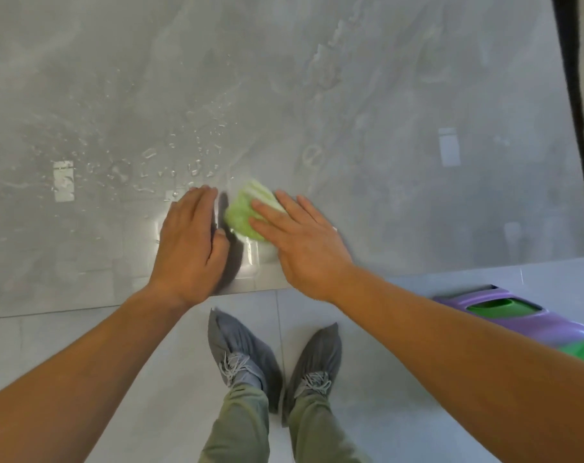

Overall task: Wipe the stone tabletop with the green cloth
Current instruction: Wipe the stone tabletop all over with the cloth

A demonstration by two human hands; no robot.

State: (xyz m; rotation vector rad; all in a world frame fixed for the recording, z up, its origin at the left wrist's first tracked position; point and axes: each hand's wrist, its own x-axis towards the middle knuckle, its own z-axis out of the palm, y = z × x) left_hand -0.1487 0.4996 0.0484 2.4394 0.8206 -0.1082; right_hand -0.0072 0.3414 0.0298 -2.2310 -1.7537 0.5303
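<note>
1. Head view: grey stone tabletop (pixel 384 95) fills upper frame, near edge runs across mid-frame, rounded corner at right.
2. Green cloth (pixel 247 212) bunched/folded, lying on the tabletop close to the near edge, roughly centre.
3. Right hand (pixel 304 242): palm down, fingers spread and flat, pressing on the cloth's right part. No pinch or wrap, just flat pressure; cloth sticks out to the left and beyond the fingertips.
4. Left hand (pixel 192 242): palm down flat on the stone, fingers together, just beside the cloth's left edge w/ a narrow gap. Holds nothing.
5. Water droplets (pixel 190 155) scattered on the surface beyond and left of the left hand; wet smears further back. Bright ceiling-light reflections on the stone.
6. Below the edge: pale tiled floor (pixel 83 345), two feet in grey shoe covers (pixel 240 352), olive trousers (pixel 240 426).
7. Right, under forearm: purple plastic item (pixel 517 315) w/ green insert, on floor near table corner. Can't tell what it is.
</note>
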